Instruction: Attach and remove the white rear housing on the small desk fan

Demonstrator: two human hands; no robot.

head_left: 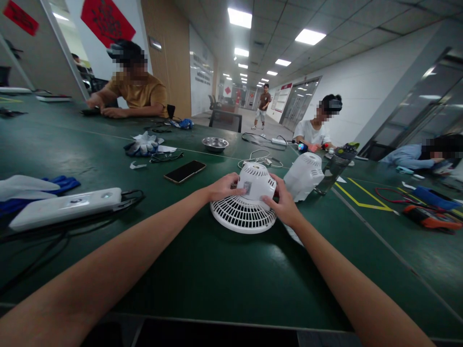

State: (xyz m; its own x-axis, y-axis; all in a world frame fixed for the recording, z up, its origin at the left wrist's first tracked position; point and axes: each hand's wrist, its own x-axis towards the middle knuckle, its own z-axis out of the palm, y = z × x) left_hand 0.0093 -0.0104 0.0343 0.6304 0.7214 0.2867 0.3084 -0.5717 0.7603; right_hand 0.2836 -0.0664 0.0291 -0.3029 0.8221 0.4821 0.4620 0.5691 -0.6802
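A white fan head (255, 183) rests grille-down on the green table, its slotted motor housing facing up. My left hand (226, 187) grips the left side of the housing, thumb across the front near a small printed label. On the right side, my right hand (284, 200) is wrapped round the same housing, its thumb at the lower front. Just behind my right hand stands a separate white vented plastic housing (304, 176). Part of a flat pale item shows under my right wrist; its kind is hidden.
Left of centre lie a phone (185, 171), work gloves (143, 144) and a white power strip (72, 207). A metal bowl (215, 143) and a white cable (258, 158) sit behind the fan. To the right are a bottle (334, 168) and an orange multimeter (432, 218). Several people are around.
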